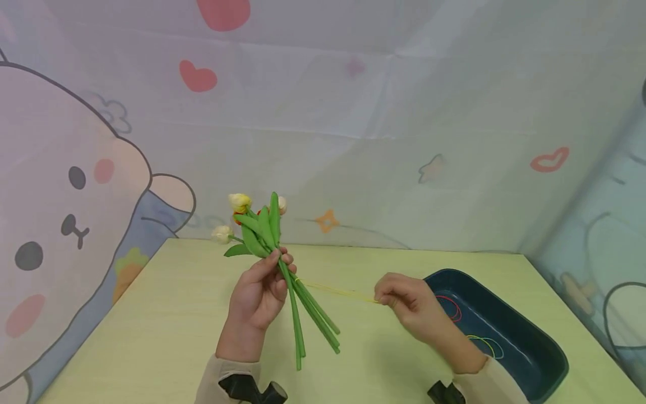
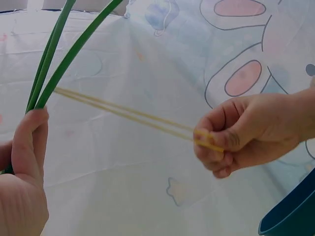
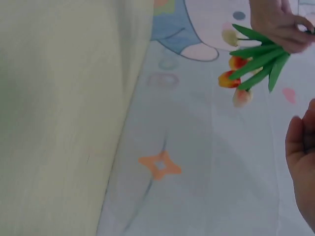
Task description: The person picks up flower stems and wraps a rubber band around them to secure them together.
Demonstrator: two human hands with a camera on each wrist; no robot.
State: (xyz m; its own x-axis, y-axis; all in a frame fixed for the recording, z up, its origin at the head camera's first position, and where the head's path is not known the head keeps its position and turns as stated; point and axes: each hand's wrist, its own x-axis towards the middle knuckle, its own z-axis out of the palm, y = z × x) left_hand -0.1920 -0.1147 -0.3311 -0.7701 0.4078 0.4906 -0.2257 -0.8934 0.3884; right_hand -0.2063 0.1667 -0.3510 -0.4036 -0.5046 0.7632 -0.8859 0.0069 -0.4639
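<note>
My left hand (image 1: 257,297) grips a bunch of tulips (image 1: 262,227) by the stems, just under the leaves. The blooms, white, yellow and red-orange, point up and away, while the green stems (image 1: 315,311) fan out below toward the right. A yellow rubber band (image 1: 338,290) runs taut from the stems, just below the left hand, across to my right hand (image 1: 416,311). Thumb and fingers of the right hand pinch the band's far end; in the left wrist view the band (image 2: 123,112) shows as two stretched strands. The right wrist view shows the blooms (image 3: 229,79) beyond the right hand (image 3: 305,157).
A dark blue tray (image 1: 530,342) stands on the right of the pale yellow table (image 1: 151,325), partly behind the right forearm. Inside it lie a red rubber band (image 1: 459,307) and yellow-green and blue-green bands (image 1: 487,342). A printed cloth backdrop (image 1: 323,112) hangs behind the table.
</note>
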